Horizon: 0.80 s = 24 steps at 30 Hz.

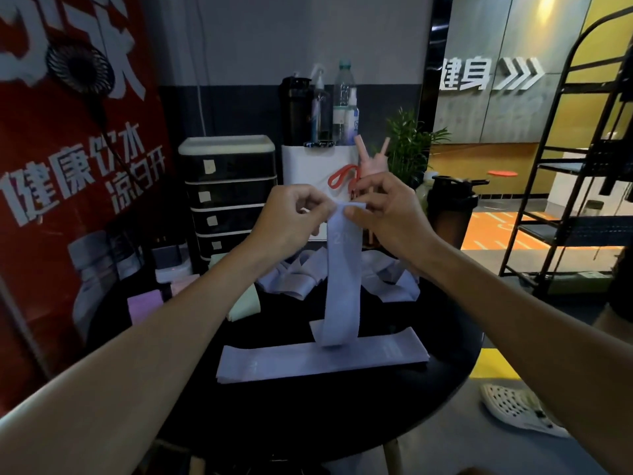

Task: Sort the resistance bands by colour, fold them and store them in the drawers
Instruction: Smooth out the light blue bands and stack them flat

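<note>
Left hand (291,214) and right hand (383,210) pinch the top of a pale lilac flat elastic band (342,286) between curled fingertips; its lower end meets the flat stack of matching lilac bands (322,359) on the round black table (308,413). Dragging it could skew that stack

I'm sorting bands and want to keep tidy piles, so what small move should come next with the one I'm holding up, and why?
Probably lower it and lay it flat along the stack of like-coloured bands. Your left hand and right hand pinch the pale blue band by its top end, and its lower end hangs right at that stack.
</note>
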{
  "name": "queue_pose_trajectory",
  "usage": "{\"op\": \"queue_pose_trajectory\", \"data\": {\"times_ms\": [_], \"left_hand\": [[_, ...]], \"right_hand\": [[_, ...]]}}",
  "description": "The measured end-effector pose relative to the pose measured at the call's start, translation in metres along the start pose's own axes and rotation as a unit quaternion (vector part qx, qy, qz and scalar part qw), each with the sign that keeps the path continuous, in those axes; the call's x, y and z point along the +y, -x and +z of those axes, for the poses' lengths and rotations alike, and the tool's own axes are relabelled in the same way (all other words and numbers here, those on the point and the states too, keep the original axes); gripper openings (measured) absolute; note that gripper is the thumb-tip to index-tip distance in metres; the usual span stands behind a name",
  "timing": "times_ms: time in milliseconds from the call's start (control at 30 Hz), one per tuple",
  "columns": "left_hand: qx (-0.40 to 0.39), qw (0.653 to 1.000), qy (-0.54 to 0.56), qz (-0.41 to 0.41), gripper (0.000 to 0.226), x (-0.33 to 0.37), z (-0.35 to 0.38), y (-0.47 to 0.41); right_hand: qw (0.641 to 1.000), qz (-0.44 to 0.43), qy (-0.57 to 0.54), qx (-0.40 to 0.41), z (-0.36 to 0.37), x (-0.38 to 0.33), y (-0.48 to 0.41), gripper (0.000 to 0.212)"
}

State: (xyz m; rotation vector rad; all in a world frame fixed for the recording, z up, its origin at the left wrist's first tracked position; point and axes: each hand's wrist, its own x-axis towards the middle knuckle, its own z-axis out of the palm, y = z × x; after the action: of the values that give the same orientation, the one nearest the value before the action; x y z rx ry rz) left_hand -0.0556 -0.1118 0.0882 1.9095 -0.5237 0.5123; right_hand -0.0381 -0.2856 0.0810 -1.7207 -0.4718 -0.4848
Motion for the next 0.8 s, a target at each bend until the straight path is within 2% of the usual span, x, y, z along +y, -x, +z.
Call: {"op": "queue_pose_trajectory", "data": {"times_ms": [133,267,333,433,500,800], "left_hand": [[0.049,0.997,0.047,-0.027,0.013,0.006,-0.001,-0.004],[0.022,0.999,0.013,-0.029,0.011,0.008,-0.005,-0.007],[0.02,0.999,0.005,-0.025,0.01,0.008,-0.008,-0.009],[0.071,0.996,0.045,-0.038,0.013,0.012,-0.011,-0.015],[0.107,0.991,0.074,-0.045,0.013,0.014,-0.016,-0.018],[0.238,0.964,0.073,-0.089,0.02,-0.006,-0.055,-0.017]], "right_hand": [[0.998,0.058,0.0,0.004,0.002,0.006,0.005,0.035],[0.998,0.058,-0.02,-0.024,0.007,0.005,0.01,0.012],[0.996,0.059,-0.048,-0.043,0.01,0.002,0.011,0.012],[0.982,0.116,-0.114,-0.096,0.015,0.004,0.015,0.028],[0.975,0.138,-0.116,-0.127,0.018,0.009,0.02,0.032],[0.962,0.174,-0.103,-0.185,0.005,0.029,0.042,0.029]]}}
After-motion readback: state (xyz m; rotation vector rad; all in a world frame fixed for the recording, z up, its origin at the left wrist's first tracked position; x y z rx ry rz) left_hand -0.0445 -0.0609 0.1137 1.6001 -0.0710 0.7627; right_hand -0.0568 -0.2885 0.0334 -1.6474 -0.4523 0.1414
